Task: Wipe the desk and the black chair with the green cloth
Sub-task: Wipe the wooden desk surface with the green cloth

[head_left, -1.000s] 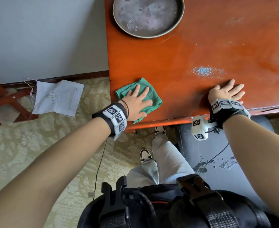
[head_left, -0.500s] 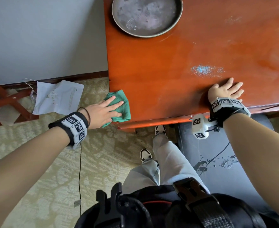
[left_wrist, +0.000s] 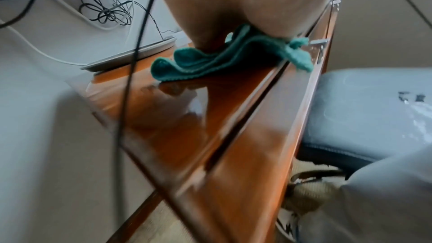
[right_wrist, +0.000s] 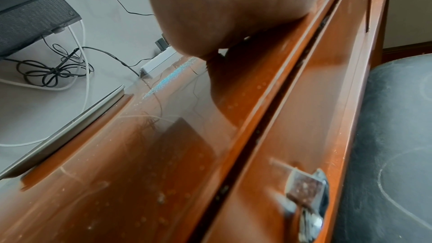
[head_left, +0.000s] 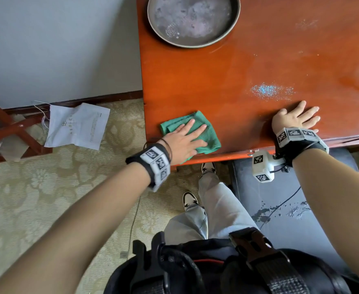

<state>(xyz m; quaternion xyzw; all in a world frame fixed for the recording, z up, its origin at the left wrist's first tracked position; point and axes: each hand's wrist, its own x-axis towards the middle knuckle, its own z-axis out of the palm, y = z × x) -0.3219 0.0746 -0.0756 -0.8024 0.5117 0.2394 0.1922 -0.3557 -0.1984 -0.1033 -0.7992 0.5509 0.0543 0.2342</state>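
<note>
The green cloth [head_left: 206,132] lies folded on the glossy red-brown desk [head_left: 216,77] near its front left corner. My left hand [head_left: 185,137] presses flat on the cloth with straight fingers; the left wrist view shows the cloth [left_wrist: 210,58] bunched under the palm, one corner hanging over the desk's front edge. My right hand [head_left: 296,118] lies flat on the desk by the front edge, holding nothing. A patch of blue-white specks [head_left: 269,91] sits just beyond its fingers. The black chair [head_left: 291,209] stands under the desk's front edge at the right, its seat scuffed.
A round metal tray [head_left: 193,20] sits at the desk's far left. White papers [head_left: 76,126] and a red wooden frame [head_left: 6,128] lie on the patterned carpet to the left. My legs stand between desk and chair. Cables and a power strip [right_wrist: 158,60] lie at the desk's back.
My left hand swept the cloth left to the desk's corner edge, then back right onto the top. The right hand stayed flat in place.
</note>
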